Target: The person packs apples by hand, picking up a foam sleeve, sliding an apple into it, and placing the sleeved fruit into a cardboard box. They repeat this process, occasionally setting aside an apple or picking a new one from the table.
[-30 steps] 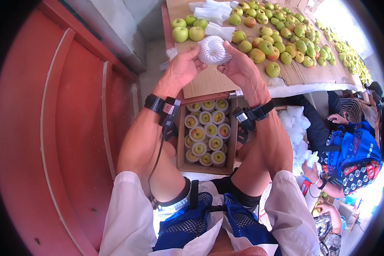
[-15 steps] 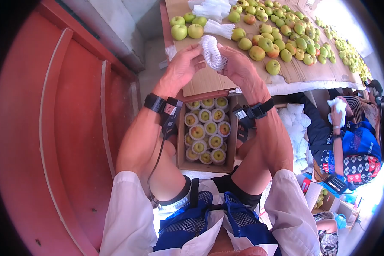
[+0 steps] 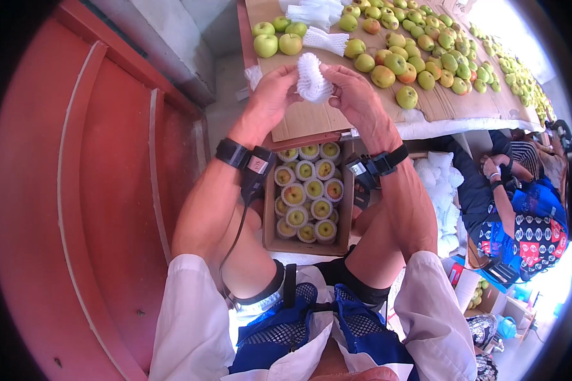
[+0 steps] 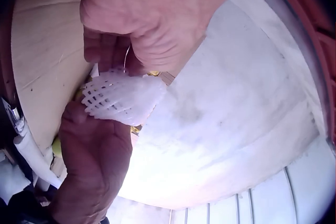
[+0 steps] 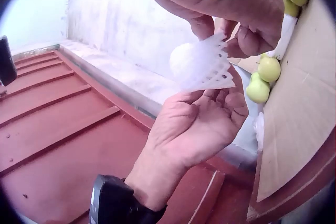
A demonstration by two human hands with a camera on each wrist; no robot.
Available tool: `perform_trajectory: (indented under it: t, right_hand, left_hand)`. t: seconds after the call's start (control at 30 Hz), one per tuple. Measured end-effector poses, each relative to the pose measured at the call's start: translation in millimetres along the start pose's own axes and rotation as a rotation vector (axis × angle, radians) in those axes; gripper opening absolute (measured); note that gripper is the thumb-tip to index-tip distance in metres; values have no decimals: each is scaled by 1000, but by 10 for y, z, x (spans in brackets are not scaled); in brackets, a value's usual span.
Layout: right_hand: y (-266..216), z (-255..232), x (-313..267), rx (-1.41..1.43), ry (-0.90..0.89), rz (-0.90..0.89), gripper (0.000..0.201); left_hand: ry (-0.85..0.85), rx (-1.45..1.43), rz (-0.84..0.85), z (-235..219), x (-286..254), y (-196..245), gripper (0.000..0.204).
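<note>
A white foam net sleeve (image 3: 313, 79) is held up over the near edge of the cardboard-covered table, between my two hands. My left hand (image 3: 272, 101) pinches one side of it with thumb and fingers. On the other side, my right hand (image 3: 357, 95) pinches the sleeve's edge. In the left wrist view the foam net (image 4: 123, 97) has its lattice end spread; no apple shows through it. Seen from the right wrist, the mesh (image 5: 202, 66) flares toward the table side. More flat foam nets (image 3: 324, 40) lie on the table just beyond, beside several green apples (image 3: 265, 45).
Many green and reddish apples (image 3: 419, 57) cover the table (image 3: 308, 124). Between my knees stands a cardboard box (image 3: 270, 222) of apples in foam nets. White foam nets (image 3: 440, 197) fill a box at right, near another person (image 3: 505, 216). A red door (image 3: 114, 190) is at left.
The foam net has turned from showing its round opening to a narrower, side-on shape, still between both hands. At right, the other person's hands have moved with white foam and come together.
</note>
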State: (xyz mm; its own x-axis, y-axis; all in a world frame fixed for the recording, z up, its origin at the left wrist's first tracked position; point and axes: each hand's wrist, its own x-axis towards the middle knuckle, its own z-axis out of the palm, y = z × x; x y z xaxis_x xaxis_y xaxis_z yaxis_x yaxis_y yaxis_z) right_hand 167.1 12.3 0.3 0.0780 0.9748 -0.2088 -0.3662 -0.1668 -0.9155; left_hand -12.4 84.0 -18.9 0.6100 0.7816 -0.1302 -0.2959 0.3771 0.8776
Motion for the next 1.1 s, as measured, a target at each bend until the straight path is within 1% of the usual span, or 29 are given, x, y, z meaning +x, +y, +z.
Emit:
perform_trajectory:
  t: [0.1, 0.17, 0.2, 0.3, 0.4, 0.5, 0.6, 0.63, 0.7, 0.73, 0.83, 0.9, 1.0, 1.1]
  right_hand:
    - [51, -37, 57, 39, 9, -22, 22]
    - [73, -71, 80, 49, 24, -40, 24]
    - [63, -71, 76, 40, 36, -50, 24]
    - [21, -62, 44, 7, 105, -93, 24]
    - [-21, -46, 16, -40, 155, -141, 25]
    - [-42, -35, 5, -93, 176, -175, 27]
    - [-103, 53, -71, -185, 197, -213, 29]
    - [-130, 101, -112, -223, 205, -228, 29]
    - [-148, 170, -125, -128, 172, -290, 29]
    - [-163, 194, -129, -79, 154, -323, 29]
    - [-229, 241, -169, -87, 165, -351, 30]
    - [-224, 272, -182, -143, 133, -436, 28]
    - [-216, 353, -252, -187, 100, -520, 24]
    - [-144, 391, -228, -251, 78, -591, 20]
  left_hand:
    - [90, 127, 2, 31, -66, 20, 29]
    - [171, 201, 52, 72, -87, 37, 29]
    - [211, 238, 77, 99, -101, 54, 28]
    - [323, 445, 227, 168, -152, 110, 30]
    - [311, 594, 289, 168, -152, 161, 41]
    - [239, 675, 350, 234, -172, 179, 34]
    - [199, 704, 296, 247, -187, 198, 34]
    - [204, 678, 259, 220, -170, 190, 34]
    - [211, 628, 188, 146, -120, 178, 35]
    - [194, 515, 198, 121, -111, 180, 35]
    - [129, 195, 226, 69, -120, 261, 35]
    - [59, -8, 237, 54, -142, 306, 33]
    - [-33, -51, 261, 18, -161, 380, 34]
    - [3, -120, 256, 21, -159, 390, 35]
